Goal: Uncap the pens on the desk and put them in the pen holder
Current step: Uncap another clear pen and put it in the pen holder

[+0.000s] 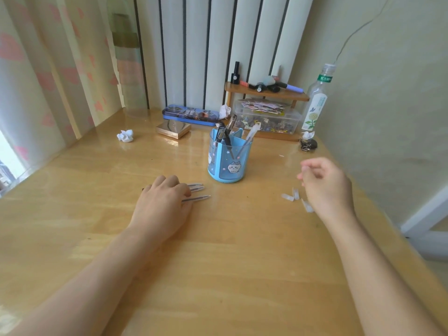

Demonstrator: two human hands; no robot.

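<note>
Resting spot: the left hand [162, 206] lies palm down on the wooden counter [218, 263], on top of a few clear pens [197, 191].
Left hand: the fingers are bent over the pens. I cannot tell if it is gripping one or only pressing on them.
Pens on the counter: their thin tips poke out from under the left hand's fingers and point toward the right hand. Three tips show, two close together and one a little nearer to the person.
Right hand: the right hand [326, 184] is up off the counter with its fingers curled loosely. It is blurry, and nothing can be seen in it.
Pen caps: three small clear caps [294, 196] lie on the counter just by the right hand, on the side toward the left hand. One is partly behind the wrist.
Pen holder: a blue pen holder [229, 161] with a little cartoon cat on it stands upright between the two hands and a bit farther away. It is close to the pen tips but not touching them.
Pens in the holder: some dark pens [225, 134] and one clear pen [252, 133] stand tilted inside it.
Far past the left hand: a crumpled white paper ball [125, 136], a gold flat box [173, 129] and a blue pencil tin [190, 115].
Far past the right hand: a clear plastic box [268, 117] full of small things under a small wooden shelf [266, 92], and an empty clear bottle [317, 98] near the wall.
</note>
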